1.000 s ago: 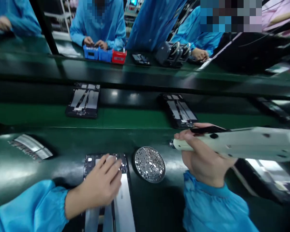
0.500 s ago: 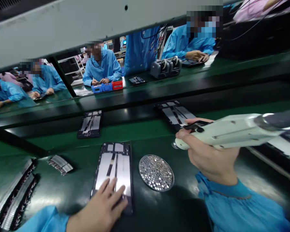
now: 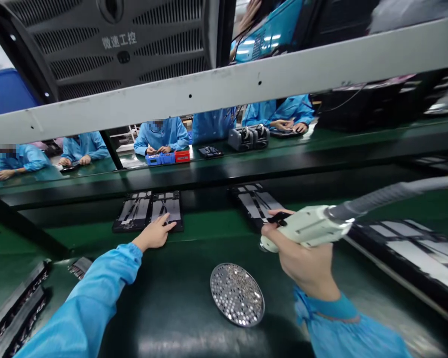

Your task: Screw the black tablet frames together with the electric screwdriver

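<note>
My left hand (image 3: pixel 157 231) reaches forward, fingers spread over the lower part of an opened tablet (image 3: pixel 167 201). That tablet lies beside another opened tablet (image 3: pixel 132 211), their long sides close together. My right hand (image 3: pixel 309 266) is wrapped round a pale green electric screwdriver (image 3: pixel 308 226), its cable running off to the right. Behind the screwdriver's tip end lies a further opened tablet (image 3: pixel 254 201), partly covered by my fingers. A round perforated plate (image 3: pixel 237 294) with many small shiny screws rests on the bench between my hands.
Strips of small parts (image 3: pixel 17 313) lie at the left, with a shorter strip (image 3: pixel 80 267) near my sleeve. More opened tablets (image 3: pixel 414 248) sit at the right. A pale beam (image 3: pixel 224 87) crosses above the bench. People in blue sit opposite, behind small bins (image 3: pixel 168 158).
My left hand has slid the tablet forward from in front of me to beside the far one. My right hand keeps the screwdriver. The view has tilted upward.
</note>
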`<act>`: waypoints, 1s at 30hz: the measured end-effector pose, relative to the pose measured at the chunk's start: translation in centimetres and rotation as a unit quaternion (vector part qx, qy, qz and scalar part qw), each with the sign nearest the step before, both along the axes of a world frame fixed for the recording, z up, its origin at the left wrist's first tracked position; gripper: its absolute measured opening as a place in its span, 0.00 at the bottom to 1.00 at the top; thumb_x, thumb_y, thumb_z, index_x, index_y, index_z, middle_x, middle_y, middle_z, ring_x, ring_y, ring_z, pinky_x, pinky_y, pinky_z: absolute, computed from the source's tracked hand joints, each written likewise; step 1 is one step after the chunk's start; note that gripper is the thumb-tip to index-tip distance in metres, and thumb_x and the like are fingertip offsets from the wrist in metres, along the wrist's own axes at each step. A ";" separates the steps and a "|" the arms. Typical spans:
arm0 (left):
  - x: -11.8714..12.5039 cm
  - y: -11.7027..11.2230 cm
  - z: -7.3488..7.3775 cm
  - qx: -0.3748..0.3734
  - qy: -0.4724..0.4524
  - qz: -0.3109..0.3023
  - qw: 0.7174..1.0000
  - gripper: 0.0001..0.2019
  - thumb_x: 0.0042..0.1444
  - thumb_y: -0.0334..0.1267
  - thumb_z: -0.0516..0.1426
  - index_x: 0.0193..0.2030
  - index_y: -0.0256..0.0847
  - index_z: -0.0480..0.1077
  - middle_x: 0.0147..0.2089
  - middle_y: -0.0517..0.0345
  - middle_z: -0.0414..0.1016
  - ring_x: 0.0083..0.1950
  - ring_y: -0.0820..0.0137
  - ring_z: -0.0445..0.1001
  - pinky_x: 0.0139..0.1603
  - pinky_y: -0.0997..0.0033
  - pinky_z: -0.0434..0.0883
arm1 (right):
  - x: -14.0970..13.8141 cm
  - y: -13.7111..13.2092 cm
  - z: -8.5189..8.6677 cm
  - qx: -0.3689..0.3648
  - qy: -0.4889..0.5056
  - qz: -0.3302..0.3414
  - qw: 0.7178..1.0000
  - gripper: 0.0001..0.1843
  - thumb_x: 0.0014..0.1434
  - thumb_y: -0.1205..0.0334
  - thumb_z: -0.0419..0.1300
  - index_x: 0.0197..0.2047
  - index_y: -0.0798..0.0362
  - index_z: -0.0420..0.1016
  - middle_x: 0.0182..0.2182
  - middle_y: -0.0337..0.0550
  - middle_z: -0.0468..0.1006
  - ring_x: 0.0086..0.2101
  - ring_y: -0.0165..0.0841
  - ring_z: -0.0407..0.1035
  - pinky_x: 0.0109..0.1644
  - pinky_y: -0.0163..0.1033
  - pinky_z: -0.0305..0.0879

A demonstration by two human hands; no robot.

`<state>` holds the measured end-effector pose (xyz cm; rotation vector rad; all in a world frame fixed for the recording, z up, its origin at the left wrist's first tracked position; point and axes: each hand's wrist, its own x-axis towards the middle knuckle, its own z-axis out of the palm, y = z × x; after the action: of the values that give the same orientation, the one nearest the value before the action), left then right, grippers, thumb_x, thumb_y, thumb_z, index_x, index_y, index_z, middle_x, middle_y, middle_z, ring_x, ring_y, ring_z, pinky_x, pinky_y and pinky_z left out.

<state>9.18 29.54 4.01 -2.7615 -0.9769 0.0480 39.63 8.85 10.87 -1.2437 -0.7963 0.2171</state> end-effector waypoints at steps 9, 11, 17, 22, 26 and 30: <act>-10.6 3.3 4.3 0.027 0.064 0.178 0.982 0.20 0.66 0.44 0.60 0.61 0.39 0.68 0.64 0.47 0.68 0.62 0.56 0.71 0.61 0.45 0.71 | 1.1 1.8 -1.5 -0.022 0.013 -0.011 1.000 0.12 0.40 0.60 0.69 0.31 0.53 0.77 0.25 0.40 0.77 0.23 0.33 0.70 0.25 0.37 0.68; -11.7 3.7 4.3 0.045 0.054 0.212 0.975 0.19 0.66 0.44 0.60 0.60 0.39 0.69 0.62 0.47 0.70 0.60 0.57 0.72 0.60 0.47 0.72 | 1.3 2.3 -2.1 -0.031 0.014 -0.013 0.999 0.12 0.40 0.59 0.69 0.29 0.53 0.75 0.23 0.39 0.76 0.22 0.32 0.69 0.24 0.37 0.68; -11.7 4.9 4.5 0.123 -0.023 0.321 0.939 0.19 0.66 0.45 0.59 0.60 0.39 0.68 0.60 0.48 0.71 0.56 0.60 0.74 0.55 0.51 0.75 | 1.8 2.8 -3.6 -0.055 0.014 -0.005 0.998 0.14 0.40 0.56 0.69 0.29 0.53 0.76 0.23 0.41 0.78 0.25 0.36 0.73 0.28 0.40 0.71; -11.3 4.6 6.9 0.183 -0.081 0.299 0.933 0.16 0.66 0.46 0.59 0.52 0.36 0.72 0.51 0.50 0.76 0.51 0.62 0.77 0.57 0.51 0.74 | 1.6 2.8 -3.5 -0.058 0.007 -0.001 0.998 0.14 0.40 0.55 0.69 0.28 0.54 0.75 0.22 0.42 0.77 0.23 0.36 0.72 0.26 0.40 0.70; -12.6 -0.5 8.6 0.251 -0.125 0.207 0.937 0.12 0.64 0.42 0.56 0.44 0.35 0.75 0.42 0.44 0.80 0.48 0.54 0.80 0.56 0.50 0.74 | 1.4 2.8 -3.0 -0.046 0.009 0.000 0.999 0.15 0.40 0.55 0.69 0.31 0.54 0.77 0.25 0.43 0.80 0.26 0.38 0.75 0.30 0.42 0.73; -14.4 -10.0 9.0 0.291 -0.152 0.104 0.939 0.13 0.63 0.45 0.56 0.48 0.40 0.74 0.44 0.47 0.82 0.49 0.53 0.81 0.50 0.54 0.78 | 1.3 2.6 -2.7 -0.047 0.022 -0.014 0.999 0.14 0.39 0.56 0.69 0.30 0.53 0.77 0.27 0.44 0.80 0.29 0.40 0.77 0.33 0.43 0.75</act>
<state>-5.17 19.53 12.96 -2.1483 -1.1301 -0.5596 40.91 11.44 8.17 -1.3339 -0.7362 0.2609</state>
